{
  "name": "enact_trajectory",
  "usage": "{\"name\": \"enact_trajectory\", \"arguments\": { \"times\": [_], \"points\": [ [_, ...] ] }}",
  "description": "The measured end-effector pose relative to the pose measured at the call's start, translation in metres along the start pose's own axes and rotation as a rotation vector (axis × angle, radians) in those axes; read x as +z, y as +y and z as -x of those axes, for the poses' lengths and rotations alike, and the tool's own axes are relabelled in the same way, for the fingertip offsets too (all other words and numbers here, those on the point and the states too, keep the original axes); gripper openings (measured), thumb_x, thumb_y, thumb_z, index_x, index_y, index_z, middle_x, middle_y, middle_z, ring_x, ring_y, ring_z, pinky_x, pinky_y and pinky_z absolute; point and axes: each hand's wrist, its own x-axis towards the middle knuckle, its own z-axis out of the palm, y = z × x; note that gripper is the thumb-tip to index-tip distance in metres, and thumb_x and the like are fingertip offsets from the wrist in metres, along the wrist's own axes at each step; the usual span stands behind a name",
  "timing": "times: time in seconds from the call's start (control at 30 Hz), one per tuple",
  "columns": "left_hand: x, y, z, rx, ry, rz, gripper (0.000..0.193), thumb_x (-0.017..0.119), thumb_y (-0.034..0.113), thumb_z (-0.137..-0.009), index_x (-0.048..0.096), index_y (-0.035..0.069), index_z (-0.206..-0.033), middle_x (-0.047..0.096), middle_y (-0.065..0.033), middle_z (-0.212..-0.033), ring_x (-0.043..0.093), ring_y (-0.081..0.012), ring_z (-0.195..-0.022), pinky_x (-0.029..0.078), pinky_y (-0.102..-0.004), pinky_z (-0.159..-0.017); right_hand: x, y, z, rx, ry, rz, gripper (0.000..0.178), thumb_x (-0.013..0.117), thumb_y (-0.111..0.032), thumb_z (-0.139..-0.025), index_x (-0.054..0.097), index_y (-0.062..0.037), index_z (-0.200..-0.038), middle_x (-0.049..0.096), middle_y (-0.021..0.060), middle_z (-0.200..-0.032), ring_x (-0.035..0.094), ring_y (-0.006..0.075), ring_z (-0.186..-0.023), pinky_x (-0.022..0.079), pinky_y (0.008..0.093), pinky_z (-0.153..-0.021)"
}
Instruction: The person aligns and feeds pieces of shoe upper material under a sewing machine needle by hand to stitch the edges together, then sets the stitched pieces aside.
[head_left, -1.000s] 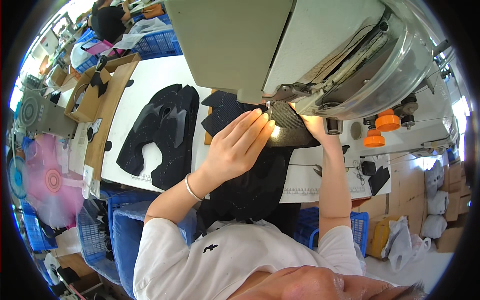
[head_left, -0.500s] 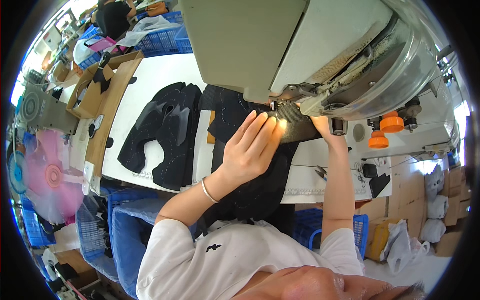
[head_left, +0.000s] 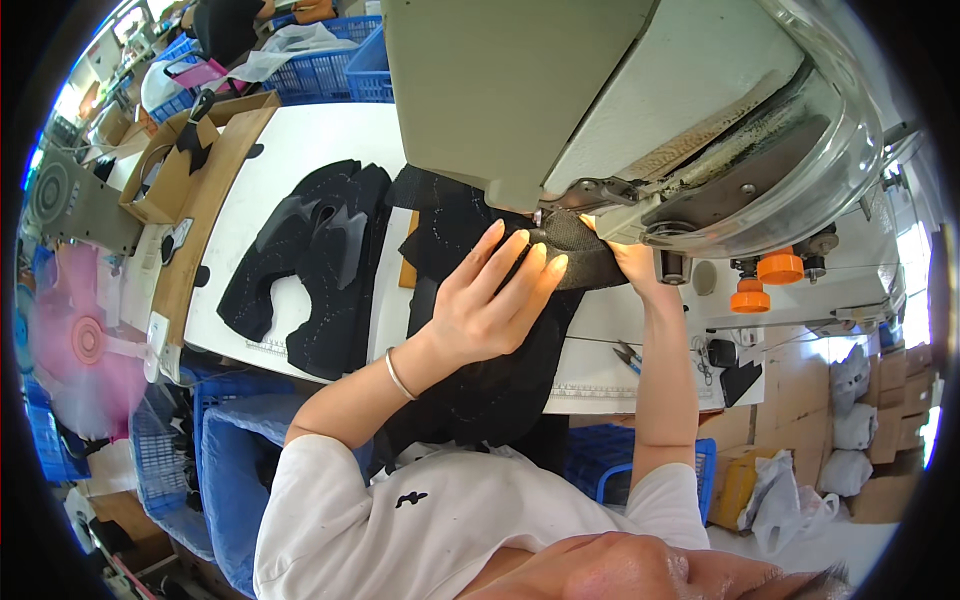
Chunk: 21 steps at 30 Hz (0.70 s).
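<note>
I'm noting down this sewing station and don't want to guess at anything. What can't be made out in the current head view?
All in the head view:
Left hand: its thumb is hidden beneath the hand.
Right hand: its full grip on the black fabric is hidden, partly by the sewing machine.
Pink fan: blade outlines are blurred.
Co-worker: head cut off by the top edge.

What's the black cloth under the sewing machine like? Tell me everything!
The cloth is black, looks soft, with pale dashed lines and a greyish mesh-like patch. It lies on the white table, partly under the machine, hanging past the near edge. The left hand rests on it; the right hand, partly hidden, is at its edge.
</note>
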Motion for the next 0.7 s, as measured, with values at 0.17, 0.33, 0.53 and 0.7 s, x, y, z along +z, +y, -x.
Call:
{"name": "enact_trajectory", "arguments": {
  "times": [0.17, 0.33, 0.53, 0.7],
  "points": [
    [0.002, -0.004, -0.002, -0.011, 0.014, 0.03, 0.03, 0.07, 0.009, -0.067, 0.074, 0.003, -0.095, 0.066, -0.0102, -0.097, 0.065, -0.0288, -0.099, 0.054, -0.0462, -0.096, -0.001, 0.005, -0.003, 0.008, 0.011, -0.086, 0.02, 0.07, -0.018, -0.091, 0.072, -0.0009, -0.101, 0.072, 0.006, -0.1, 0.065, 0.0156, -0.091, 0.052, 0.0304, -0.083],
    [0.002, -0.008, -0.005, -0.002, 0.021, 0.05, 0.029, 0.07, 0.009, -0.064, 0.075, 0.002, -0.091, 0.067, -0.0105, -0.094, 0.066, -0.028, -0.093, 0.057, -0.0446, -0.092, -0.001, -0.001, -0.005, 0.014, -0.02, -0.013, 0.019, 0.07, -0.018, -0.091, 0.073, -0.0018, -0.1, 0.072, 0.0061, -0.1, 0.065, 0.0149, -0.091, 0.051, 0.03, -0.083],
    [0.0, -0.012, -0.002, 0.007, -0.024, 0.074, 0.03, 0.071, 0.01, -0.067, 0.075, 0.005, -0.096, 0.066, -0.0092, -0.099, 0.064, -0.0279, -0.1, 0.055, -0.0447, -0.097, 0.0, 0.003, -0.003, -0.053, 0.006, 0.081, 0.02, 0.07, -0.019, -0.092, 0.072, -0.0018, -0.102, 0.072, 0.0049, -0.097, 0.064, 0.0147, -0.092, 0.051, 0.0305, -0.084],
    [-0.002, -0.013, -0.002, 0.007, -0.035, 0.063, 0.03, 0.07, 0.011, -0.067, 0.075, 0.005, -0.096, 0.066, -0.0089, -0.099, 0.064, -0.0274, -0.1, 0.055, -0.044, -0.096, 0.001, -0.007, 0.0, -0.001, -0.032, 0.02, 0.02, 0.068, -0.018, -0.092, 0.073, -0.0021, -0.104, 0.072, 0.0056, -0.1, 0.064, 0.015, -0.093, 0.051, 0.0309, -0.084]
  ]
}}
